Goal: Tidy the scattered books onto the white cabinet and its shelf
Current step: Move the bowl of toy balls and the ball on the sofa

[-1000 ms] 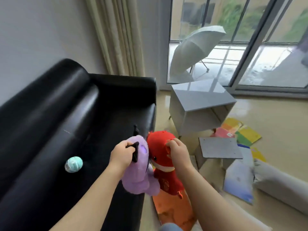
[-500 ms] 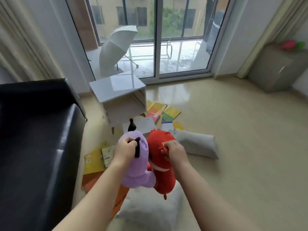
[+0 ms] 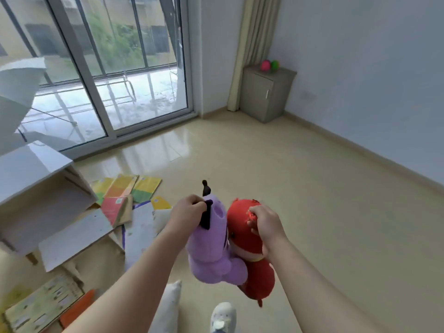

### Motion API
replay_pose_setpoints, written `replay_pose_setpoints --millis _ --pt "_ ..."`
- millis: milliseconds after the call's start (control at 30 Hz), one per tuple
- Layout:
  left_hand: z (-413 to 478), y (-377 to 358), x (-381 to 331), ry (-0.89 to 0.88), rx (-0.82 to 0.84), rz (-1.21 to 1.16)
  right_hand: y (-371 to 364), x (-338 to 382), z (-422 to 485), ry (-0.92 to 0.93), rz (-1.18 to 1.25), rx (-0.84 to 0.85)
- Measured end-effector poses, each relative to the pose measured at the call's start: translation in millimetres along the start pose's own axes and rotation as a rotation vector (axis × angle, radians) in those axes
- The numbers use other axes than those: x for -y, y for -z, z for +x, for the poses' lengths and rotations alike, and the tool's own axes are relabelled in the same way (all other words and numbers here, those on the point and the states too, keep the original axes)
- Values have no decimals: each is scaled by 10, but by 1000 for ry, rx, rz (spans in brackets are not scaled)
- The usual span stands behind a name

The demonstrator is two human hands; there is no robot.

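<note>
Over glossy tiles (image 3: 312,188), left grip (image 3: 188,211) holds purple plush (image 3: 213,255), right grip (image 3: 265,223) red plush (image 3: 240,219).

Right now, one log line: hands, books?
left hand: grips purple plush | right hand: grips red plush | books: scattered on floor beside white cabinet

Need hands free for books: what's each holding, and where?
Left hand grips purple plush by its black ear; right hand grips red plush by its head.
</note>
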State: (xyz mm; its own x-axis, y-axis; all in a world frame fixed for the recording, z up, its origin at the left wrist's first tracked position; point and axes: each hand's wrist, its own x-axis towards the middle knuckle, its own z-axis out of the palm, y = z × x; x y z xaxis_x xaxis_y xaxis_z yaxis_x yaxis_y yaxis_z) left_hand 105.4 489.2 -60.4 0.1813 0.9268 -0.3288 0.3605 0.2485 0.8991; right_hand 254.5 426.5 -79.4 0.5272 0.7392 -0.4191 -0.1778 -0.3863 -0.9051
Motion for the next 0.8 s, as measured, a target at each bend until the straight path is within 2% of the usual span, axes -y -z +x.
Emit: replay_pose_setpoints --millis 167,367,400,567,800 --pt "1050 -511 -630 -66 45 53 363 553 1184 4 55 -161" --pt "2044 -1024 -1373 -167 114 113 600 1335 2165 53 61 -140" --pt "2419 -1313 -1642 -195 140 132 788 1509 2556 60 102 -172" --pt "3218 -1908 -2259 -264 94 121 1142 1972 3422 97 206 -211" --pt "4443 -2980 -2864 -187 62 36 1682 2644 5090 99 254 -170"
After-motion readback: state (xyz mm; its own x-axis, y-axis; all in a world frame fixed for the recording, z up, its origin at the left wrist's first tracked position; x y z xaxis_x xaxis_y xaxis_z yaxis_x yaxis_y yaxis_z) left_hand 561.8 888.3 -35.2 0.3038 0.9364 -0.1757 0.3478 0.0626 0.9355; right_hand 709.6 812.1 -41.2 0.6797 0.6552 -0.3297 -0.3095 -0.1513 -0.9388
